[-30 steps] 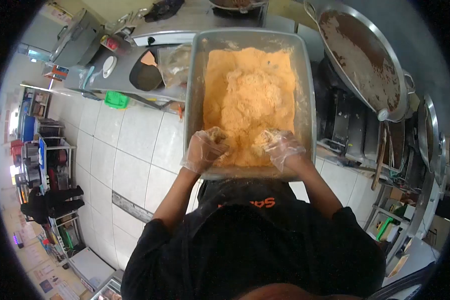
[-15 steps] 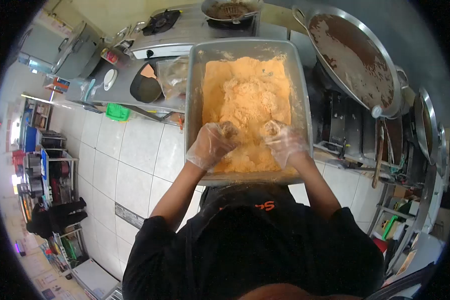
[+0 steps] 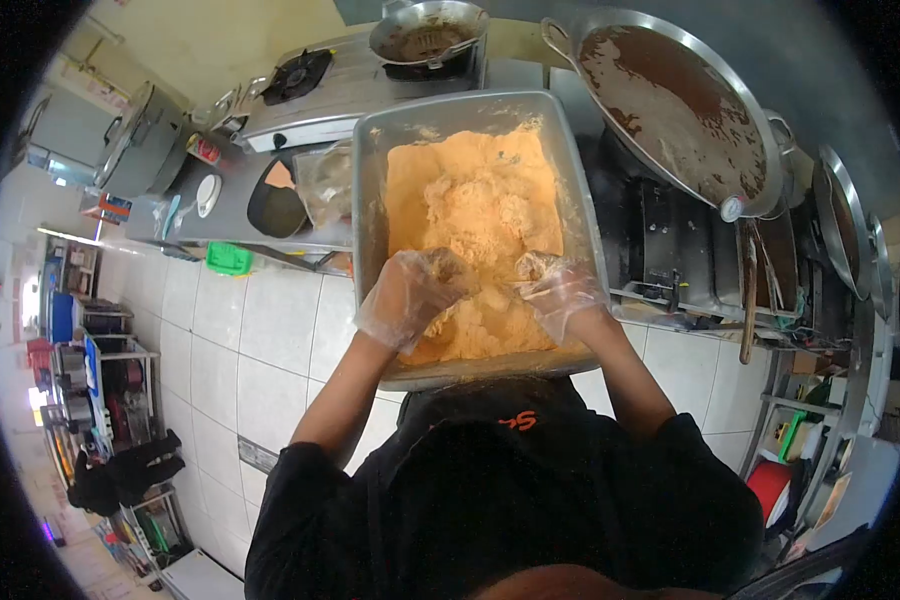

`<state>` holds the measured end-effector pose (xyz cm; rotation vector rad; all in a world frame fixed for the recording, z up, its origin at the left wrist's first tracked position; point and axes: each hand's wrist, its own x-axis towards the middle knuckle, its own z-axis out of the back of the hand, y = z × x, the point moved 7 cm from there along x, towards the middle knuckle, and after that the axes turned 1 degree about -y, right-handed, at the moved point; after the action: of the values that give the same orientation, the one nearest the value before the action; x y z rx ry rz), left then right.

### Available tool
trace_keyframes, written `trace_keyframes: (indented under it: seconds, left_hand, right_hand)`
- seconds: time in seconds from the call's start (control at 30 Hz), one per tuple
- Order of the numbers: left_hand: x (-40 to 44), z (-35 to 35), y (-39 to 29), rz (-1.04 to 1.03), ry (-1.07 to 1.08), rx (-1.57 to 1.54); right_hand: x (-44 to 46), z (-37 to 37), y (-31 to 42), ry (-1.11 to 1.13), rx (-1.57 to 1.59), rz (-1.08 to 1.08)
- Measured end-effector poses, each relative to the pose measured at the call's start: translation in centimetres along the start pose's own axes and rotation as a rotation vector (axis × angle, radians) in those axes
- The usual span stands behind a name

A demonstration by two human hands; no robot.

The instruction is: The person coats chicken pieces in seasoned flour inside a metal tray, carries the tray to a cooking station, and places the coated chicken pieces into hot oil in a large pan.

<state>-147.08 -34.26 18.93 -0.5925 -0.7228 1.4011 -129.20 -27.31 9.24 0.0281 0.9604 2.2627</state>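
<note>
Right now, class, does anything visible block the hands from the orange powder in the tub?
Nothing visible blocks them. The left hand and right hand both reach into the open tub, at the near part of the orange powder. Only clear plastic gloves come between skin and powder.

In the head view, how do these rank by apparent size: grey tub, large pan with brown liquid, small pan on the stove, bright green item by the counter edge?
1. Grey tub
2. Large pan
3. Small pan
4. Green item
Nearness may enlarge the tub.
</note>
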Motion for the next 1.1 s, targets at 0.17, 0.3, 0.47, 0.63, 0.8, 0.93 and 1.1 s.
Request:
trace_keyframes:
  seconds: [0.17, 0.3, 0.47, 0.63, 0.8, 0.93, 1.1]
  left_hand:
    - [-0.3, -1.0, 0.4, -0.090, -0.026, 0.159]
    - [2.0, -3.1, 3.2, 0.011, 0.134, 0.206]
    - [4.9, -2.8, 0.6, -0.128, 0.162, 0.346]
    - [11.9, 4.1, -8.8, -0.424, 0.001, 0.440]
    - [22.5, 7.6, -16.6, -0.247, 0.004, 0.494]
    - [28.3, 7.0, -22.6, -0.270, -0.012, 0.654]
    - [37.4, 1.3, -21.2, -0.235, 0.018, 0.572]
  right_hand:
    - [-1.1, -1.8, -3.4, -0.130, 0.900, -0.148]
    - [-0.7, 0.9, -0.2, -0.151, -0.076, 0.118]
    - [-0.9, 5.7, 2.3, 0.057, -0.162, 0.068]
    - [0.1, 15.2, 2.1, -0.200, 0.092, -0.017]
    - [-1.7, 29.5, 8.0, -0.357, -0.161, -0.113]
    - [-1.2, 36.6, 5.4, -0.619, -0.335, -0.194]
    - [1.5, 40.4, -0.1, -0.528, -0.324, -0.210]
